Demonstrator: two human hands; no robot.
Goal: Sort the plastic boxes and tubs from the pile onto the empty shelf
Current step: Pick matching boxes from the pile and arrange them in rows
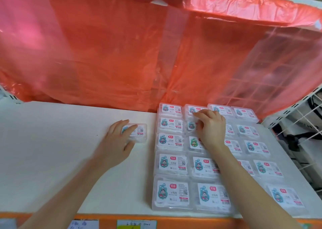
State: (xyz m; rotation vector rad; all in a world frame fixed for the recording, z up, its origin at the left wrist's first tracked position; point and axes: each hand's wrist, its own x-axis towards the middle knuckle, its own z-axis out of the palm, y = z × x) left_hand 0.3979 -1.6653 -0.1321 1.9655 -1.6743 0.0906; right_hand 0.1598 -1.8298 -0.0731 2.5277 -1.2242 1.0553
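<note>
Several clear plastic boxes with white cartoon labels lie in rows on the right half of the white shelf (pixel 52 150). My left hand (pixel 120 141) grips a single box (pixel 140 132) that sits apart, just left of the rows, with fingers over its top and the thumb at its near side. My right hand (pixel 210 126) lies on the second column of the block, its curled fingers on a box (pixel 191 125) in the second row; whether it grips that box is unclear. My forearms hide parts of several boxes.
Red plastic sheeting (pixel 122 54) hangs behind the shelf. A white wire grid panel (pixel 299 124) closes the right end. An orange front edge (pixel 191 222) with paper price tags runs along the bottom. Bare white shelf spreads to the left.
</note>
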